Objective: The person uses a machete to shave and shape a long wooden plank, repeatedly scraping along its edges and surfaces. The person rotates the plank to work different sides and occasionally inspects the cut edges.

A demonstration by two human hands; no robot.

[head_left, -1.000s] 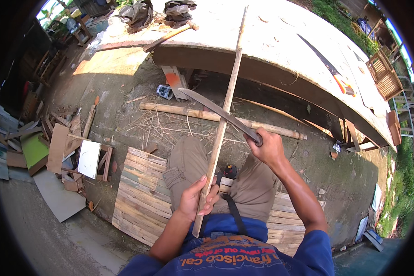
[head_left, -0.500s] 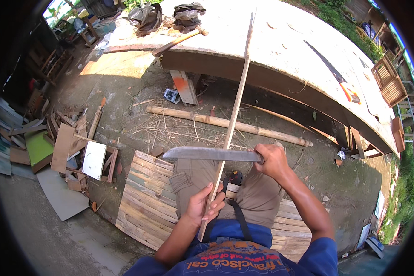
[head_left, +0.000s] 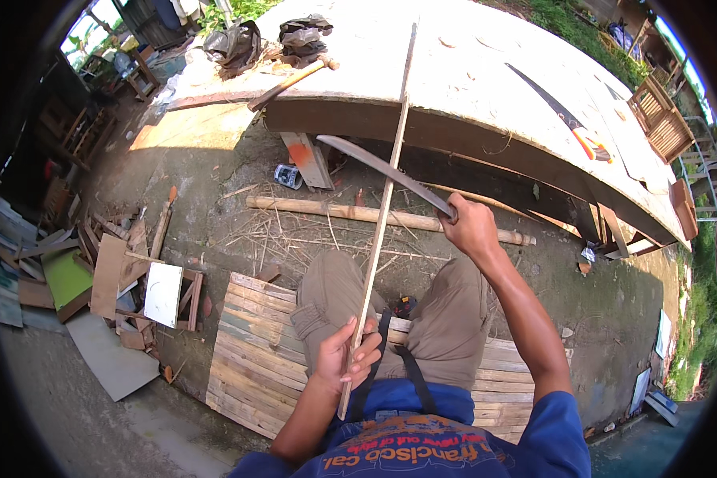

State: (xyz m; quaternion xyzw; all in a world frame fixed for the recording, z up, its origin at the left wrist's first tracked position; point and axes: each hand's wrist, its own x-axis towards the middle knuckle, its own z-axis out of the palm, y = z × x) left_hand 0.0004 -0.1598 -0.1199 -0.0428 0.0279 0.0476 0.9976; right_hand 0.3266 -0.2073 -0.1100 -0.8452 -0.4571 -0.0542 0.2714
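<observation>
My left hand is closed around the near end of a long, thin bamboo strip, just in front of my waist. The strip slants up and away, its far end lying over the white tabletop. In my right hand is a machete, gripped by its handle, which my fingers mostly hide. Its long grey blade points to the upper left and crosses the strip near mid-length. From this view I cannot tell whether blade and strip touch along the whole edge.
On the table lie a hammer, a handsaw and black plastic bags. A bamboo pole and thin shavings cover the ground below. Scrap boards are heaped at left. I sit on a slatted bamboo seat.
My right hand has pushed the machete forward, away from me along the strip, and the blade has tilted with its tip farther away. My left hand keeps its hold on the strip.
</observation>
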